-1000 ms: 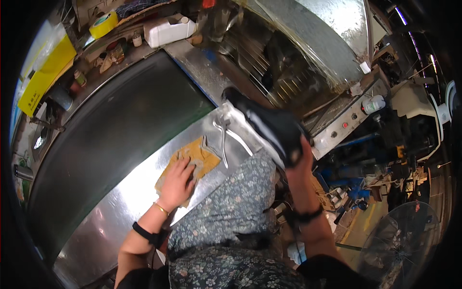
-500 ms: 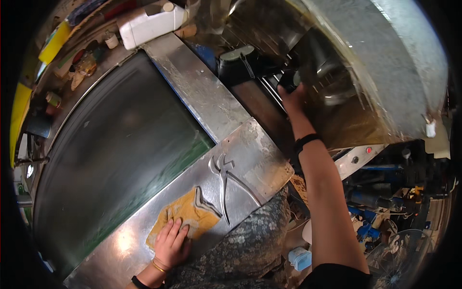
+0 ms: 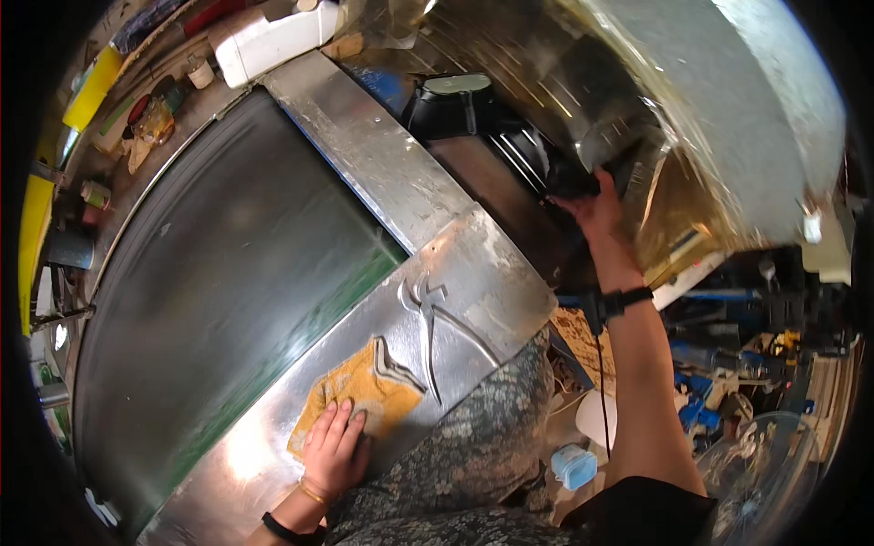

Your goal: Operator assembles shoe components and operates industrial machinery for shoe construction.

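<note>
My left hand (image 3: 335,446) lies flat, fingers stretched out, on a folded yellow cloth (image 3: 341,400) with a striped edge. A pair of steel lasting pincers (image 3: 428,332) rests beside the cloth on the metal ledge (image 3: 510,273). At the upper right my right arm reaches beneath a clear plastic sheet. My right hand (image 3: 596,205) is closed round a glossy black piece (image 3: 572,177), perhaps a shoe, largely hidden in shadow. Left of it stands a black shoe-like form (image 3: 451,109) with a pale grey-green top, next to several bright metal rods (image 3: 519,162).
A dark green belt-like surface (image 3: 237,264) spreads at the left, bordered by metal strips. A white jug (image 3: 273,41) stands at the back. The clear plastic sheet (image 3: 683,146) hangs over the right side. A blue-topped box (image 3: 574,466) and a fan (image 3: 760,478) are low on the right.
My right hand has moved to the right and slightly nearer, with the black piece in its grasp. My left hand stays on the cloth. The whole view has shifted a little.
</note>
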`<state>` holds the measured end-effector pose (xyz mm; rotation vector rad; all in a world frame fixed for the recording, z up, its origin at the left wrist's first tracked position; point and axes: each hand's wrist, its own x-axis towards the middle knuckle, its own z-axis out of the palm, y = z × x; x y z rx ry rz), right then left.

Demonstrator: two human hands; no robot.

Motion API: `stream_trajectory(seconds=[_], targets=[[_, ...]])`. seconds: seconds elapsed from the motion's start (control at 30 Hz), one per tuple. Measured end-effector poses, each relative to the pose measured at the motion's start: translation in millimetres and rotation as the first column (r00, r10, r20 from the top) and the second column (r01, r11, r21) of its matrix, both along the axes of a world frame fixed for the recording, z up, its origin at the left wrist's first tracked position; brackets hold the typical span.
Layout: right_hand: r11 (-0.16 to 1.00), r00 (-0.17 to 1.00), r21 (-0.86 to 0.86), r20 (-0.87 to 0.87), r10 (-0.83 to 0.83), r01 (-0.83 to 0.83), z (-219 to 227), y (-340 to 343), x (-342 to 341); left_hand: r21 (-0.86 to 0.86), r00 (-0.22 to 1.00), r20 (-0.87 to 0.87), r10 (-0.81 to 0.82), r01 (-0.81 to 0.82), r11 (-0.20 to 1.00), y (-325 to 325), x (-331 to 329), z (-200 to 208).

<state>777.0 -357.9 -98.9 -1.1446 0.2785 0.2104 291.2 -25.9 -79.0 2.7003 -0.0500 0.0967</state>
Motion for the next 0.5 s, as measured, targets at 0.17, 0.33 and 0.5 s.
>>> stream_trajectory(seconds=[0.17,0.33,0.5], targets=[[0.986,0.98,0.149,-0.171,0.106,-0.08,71.7,0.4,-160.2,-0.01,0.998,0.061,0.023,-0.022,1.0,-4.0,-3.2,0.3],[0.976,0.987,0.149,0.01,0.162,-0.162,138.6,-3.3,-263.2,-0.168,0.983,0.185,0.019,0.012,0.986,-8.5,-5.0,17.6],[0.929,0.948,0.189,0.036,0.317,-0.318,214.2,-2.4,-329.5,-0.237,0.944,0.327,-0.048,0.131,0.963,-29.4,6.2,72.6]])
